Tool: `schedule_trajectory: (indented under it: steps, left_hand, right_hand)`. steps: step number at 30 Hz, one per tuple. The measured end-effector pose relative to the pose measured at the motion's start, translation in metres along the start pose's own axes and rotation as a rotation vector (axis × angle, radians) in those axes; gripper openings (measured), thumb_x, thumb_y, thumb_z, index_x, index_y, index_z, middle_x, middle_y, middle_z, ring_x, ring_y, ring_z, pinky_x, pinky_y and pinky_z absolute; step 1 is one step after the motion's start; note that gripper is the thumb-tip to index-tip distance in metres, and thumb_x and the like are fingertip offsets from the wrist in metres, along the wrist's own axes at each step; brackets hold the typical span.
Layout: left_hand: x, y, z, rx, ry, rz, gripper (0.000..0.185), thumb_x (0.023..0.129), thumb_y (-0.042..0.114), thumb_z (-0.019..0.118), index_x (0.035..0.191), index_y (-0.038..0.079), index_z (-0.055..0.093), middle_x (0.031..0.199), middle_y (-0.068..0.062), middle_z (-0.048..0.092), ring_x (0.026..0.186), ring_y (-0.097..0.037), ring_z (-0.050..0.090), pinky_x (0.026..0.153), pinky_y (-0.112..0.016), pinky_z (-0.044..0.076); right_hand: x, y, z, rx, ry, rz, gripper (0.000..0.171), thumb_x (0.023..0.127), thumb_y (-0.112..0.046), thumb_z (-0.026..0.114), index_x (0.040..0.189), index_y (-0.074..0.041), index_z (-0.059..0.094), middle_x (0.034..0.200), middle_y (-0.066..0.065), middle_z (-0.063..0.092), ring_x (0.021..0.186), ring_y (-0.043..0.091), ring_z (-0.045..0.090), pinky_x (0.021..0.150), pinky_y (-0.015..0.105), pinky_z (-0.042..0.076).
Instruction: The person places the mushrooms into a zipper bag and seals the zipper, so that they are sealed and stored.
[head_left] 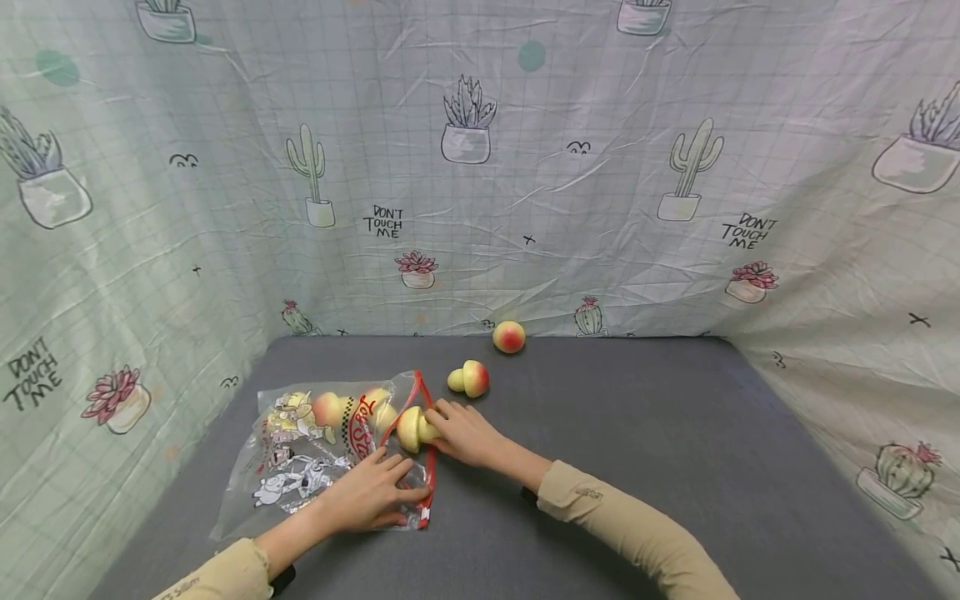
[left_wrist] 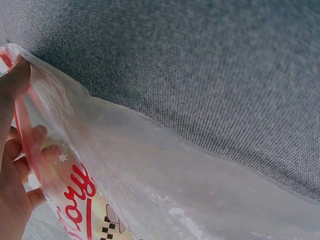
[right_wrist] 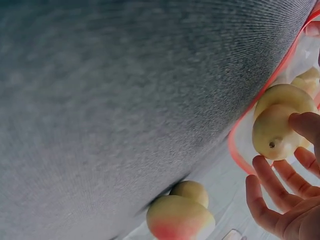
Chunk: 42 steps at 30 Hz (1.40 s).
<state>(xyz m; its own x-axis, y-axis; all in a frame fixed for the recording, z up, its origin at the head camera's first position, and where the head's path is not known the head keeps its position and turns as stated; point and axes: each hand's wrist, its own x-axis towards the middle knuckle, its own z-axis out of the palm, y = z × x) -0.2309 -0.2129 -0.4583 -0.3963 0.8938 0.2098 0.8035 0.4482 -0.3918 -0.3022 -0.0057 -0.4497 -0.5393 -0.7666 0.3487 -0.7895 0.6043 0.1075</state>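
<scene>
A clear zip bag (head_left: 247, 492) with a red-edged mouth and cartoon print lies on the left of the table. At its mouth, the left hand (head_left: 367, 493) grips the near part of the rim, and some fingertips (left_wrist: 39, 134) show through the plastic. The right hand (head_left: 467, 433) holds a yellow mushroom-shaped toy (head_left: 408, 428) by its stem, cap first in the mouth; the thumb presses on the stem (right_wrist: 275, 132). Inside the bag are more such toys (head_left: 327, 409), partly hidden by the print.
Beyond the right hand, another yellow-and-red mushroom-shaped toy (head_left: 474, 379) lies on its side. Farther back stands one more (head_left: 509, 337), its red top showing. The dark grey table (head_left: 637, 433) meets a cactus-print cloth (head_left: 540, 208) at the back and sides.
</scene>
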Motion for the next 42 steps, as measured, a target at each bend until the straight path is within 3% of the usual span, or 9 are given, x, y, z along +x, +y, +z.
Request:
schedule_trajectory:
  steps: [11, 21, 34, 42]
  left_hand:
    - [0.000, 0.001, -0.001, -0.005, -0.002, -0.004, 0.048, 0.071, 0.052, 0.061, 0.116, 0.033, 0.058, 0.097, -0.001, 0.053, 0.083, -0.014, 0.048, 0.077, -0.040, 0.041]
    - [0.000, 0.001, -0.001, 0.028, 0.001, -0.007, 0.050, 0.071, 0.052, 0.062, 0.116, 0.031, 0.058, 0.097, -0.002, 0.054, 0.085, -0.015, 0.050, 0.080, -0.044, 0.043]
    - [0.002, 0.004, -0.002, 0.078, -0.049, -0.015, 0.048, 0.071, 0.054, 0.059, 0.114, 0.033, 0.058, 0.100, -0.003, 0.056, 0.090, -0.018, 0.053, 0.080, -0.045, 0.044]
    - [0.002, 0.004, -0.004, 0.102, -0.056, 0.000, 0.047, 0.073, 0.054, 0.058, 0.114, 0.034, 0.058, 0.100, -0.001, 0.056, 0.090, -0.017, 0.053, 0.079, -0.044, 0.044]
  right_hand:
    - [-0.015, 0.006, 0.000, 0.045, -0.020, -0.109, 0.030, 0.085, -0.021, 0.057, 0.114, -0.016, 0.054, 0.111, 0.000, 0.055, 0.096, 0.013, 0.055, 0.073, 0.024, 0.047]
    - [-0.020, 0.009, 0.000, -0.013, -0.020, -0.175, 0.037, 0.084, -0.024, 0.059, 0.119, -0.017, 0.053, 0.117, 0.001, 0.052, 0.100, 0.014, 0.051, 0.075, 0.025, 0.047]
    - [-0.021, 0.004, 0.002, -0.072, -0.060, -0.196, 0.045, 0.085, -0.028, 0.057, 0.127, -0.018, 0.046, 0.122, 0.001, 0.047, 0.103, 0.014, 0.046, 0.076, 0.026, 0.046]
    - [-0.020, 0.003, 0.005, -0.164, -0.073, -0.184, 0.048, 0.085, -0.031, 0.055, 0.131, -0.022, 0.042, 0.126, -0.002, 0.047, 0.109, 0.015, 0.043, 0.080, 0.028, 0.043]
